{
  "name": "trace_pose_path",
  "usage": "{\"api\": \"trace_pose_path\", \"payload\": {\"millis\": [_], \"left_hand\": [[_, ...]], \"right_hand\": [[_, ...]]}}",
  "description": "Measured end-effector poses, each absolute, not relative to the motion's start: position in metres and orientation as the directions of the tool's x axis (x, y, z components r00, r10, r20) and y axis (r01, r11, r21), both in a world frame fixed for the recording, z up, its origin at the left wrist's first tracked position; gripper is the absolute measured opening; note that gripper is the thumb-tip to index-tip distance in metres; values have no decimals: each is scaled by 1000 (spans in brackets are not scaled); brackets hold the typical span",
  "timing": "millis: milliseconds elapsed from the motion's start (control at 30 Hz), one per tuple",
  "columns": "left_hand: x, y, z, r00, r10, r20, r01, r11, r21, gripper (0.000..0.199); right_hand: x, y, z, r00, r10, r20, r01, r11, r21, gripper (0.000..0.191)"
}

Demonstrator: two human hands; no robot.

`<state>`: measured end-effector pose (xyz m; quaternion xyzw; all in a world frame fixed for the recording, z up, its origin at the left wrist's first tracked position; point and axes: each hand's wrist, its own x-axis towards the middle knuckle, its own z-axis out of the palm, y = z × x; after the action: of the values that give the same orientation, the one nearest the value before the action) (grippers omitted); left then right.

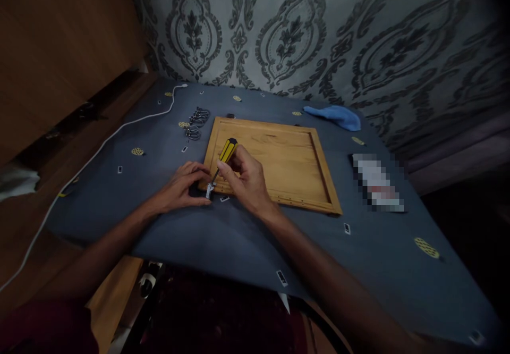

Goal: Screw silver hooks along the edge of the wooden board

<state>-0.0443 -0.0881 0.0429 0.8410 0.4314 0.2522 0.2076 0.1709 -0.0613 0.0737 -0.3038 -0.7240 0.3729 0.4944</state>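
Note:
A wooden framed panel (274, 157) lies flat on the cloth-covered table. At its near left corner sits a small metal fitting (209, 189), perhaps a hinge. My right hand (249, 178) is closed around a screwdriver (228, 151) with a yellow and black handle, tilted so that its shaft points down at the fitting. My left hand (185, 186) rests at the same corner, thumb and fingers on either side of the fitting. Whether those fingers grip the fitting or only steady the frame, I cannot tell.
Several dark metal pieces with loops (197, 123) lie behind the panel's left side. A white cable (131, 124) runs along the table's left. A blue cloth (334, 116) lies at the back right, a blurred packet (376, 183) at the right. Patterned wallpaper (255, 24) rises behind.

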Motion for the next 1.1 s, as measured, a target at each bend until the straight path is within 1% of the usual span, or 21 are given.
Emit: {"api": "trace_pose_path", "payload": {"millis": [100, 300, 400, 600, 700, 833, 933, 1100], "left_hand": [[-44, -87, 42, 499, 833, 240, 626, -538, 564, 49], [-44, -85, 39, 494, 831, 255, 621, -542, 566, 51], [-44, -84, 39, 497, 827, 261, 615, -548, 566, 50], [-44, -84, 36, 493, 827, 271, 619, -552, 559, 49], [-45, -84, 35, 487, 829, 274, 626, -550, 553, 47], [-45, -84, 36, 494, 827, 269, 626, -553, 550, 49], [-45, -83, 36, 496, 824, 274, 623, -558, 549, 50], [-45, -82, 36, 499, 819, 283, 620, -566, 543, 49]], "right_hand": [[170, -63, 79, -360, 793, 491, 49, 541, -839, 22], [171, -61, 87, -437, 770, 464, 3, 517, -856, 33], [171, -59, 84, -442, 785, 433, -7, 480, -877, 31], [164, -56, 70, -391, 827, 404, -44, 421, -906, 26], [164, -56, 70, -385, 828, 408, -65, 417, -907, 22], [168, -57, 77, -426, 807, 409, -82, 416, -906, 17], [169, -57, 78, -444, 800, 404, -98, 404, -909, 26], [165, -56, 70, -414, 821, 393, -144, 367, -919, 39]]}}
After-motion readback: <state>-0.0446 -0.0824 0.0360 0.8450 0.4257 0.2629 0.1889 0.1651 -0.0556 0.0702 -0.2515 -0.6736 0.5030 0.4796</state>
